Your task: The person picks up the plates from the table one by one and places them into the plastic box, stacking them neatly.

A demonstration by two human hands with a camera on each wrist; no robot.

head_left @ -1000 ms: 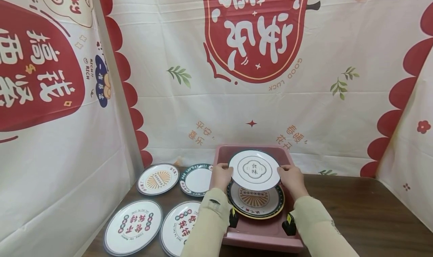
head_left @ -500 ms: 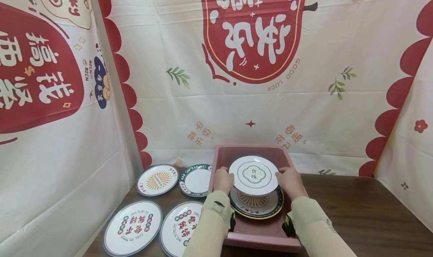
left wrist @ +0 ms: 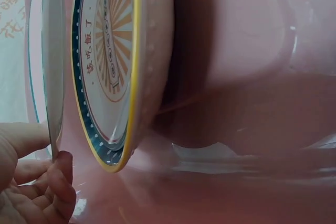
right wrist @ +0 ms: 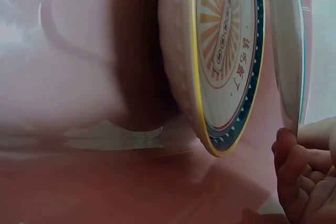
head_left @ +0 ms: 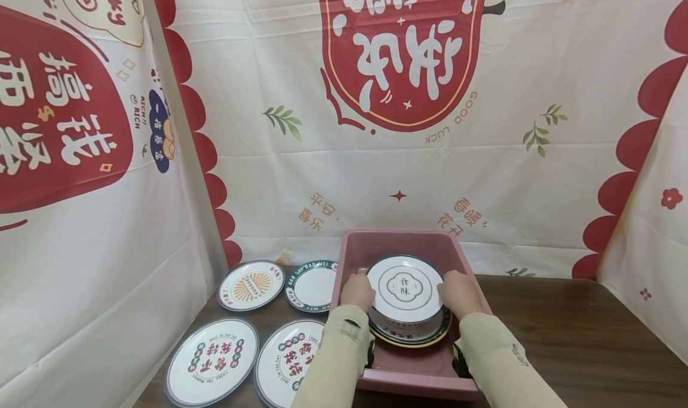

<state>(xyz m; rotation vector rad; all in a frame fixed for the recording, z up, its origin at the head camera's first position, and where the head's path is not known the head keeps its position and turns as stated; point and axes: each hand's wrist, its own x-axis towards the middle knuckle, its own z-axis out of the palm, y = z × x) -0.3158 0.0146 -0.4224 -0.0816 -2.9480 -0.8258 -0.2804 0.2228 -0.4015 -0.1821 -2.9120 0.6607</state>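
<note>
Both hands hold one white plate [head_left: 405, 290] with a flower-shaped emblem, above a pink tub [head_left: 419, 385]. My left hand [head_left: 359, 290] pinches its left rim and my right hand [head_left: 460, 293] its right rim. Beneath it inside the tub sits a plate with an orange sunburst [left wrist: 118, 40], resting on a plate or stack edged in dark green and yellow [right wrist: 251, 98]. Both wrist views show a gap between the held plate and the sunburst plate. What lies under the yellow-edged rim is hard to make out.
Left of the tub, on the dark wooden table [head_left: 537, 324], lie a sunburst plate [head_left: 251, 285], a green-rimmed plate [head_left: 312, 285] and two plates with red lettering, one [head_left: 212, 360] further left, the other [head_left: 287, 360] partly behind the left sleeve. A printed cloth [head_left: 258, 187] hangs behind.
The held plate has come down and toward the front of the tub, nearer the sunburst plate. Both hands have moved down with it, keeping their hold on its rim.
</note>
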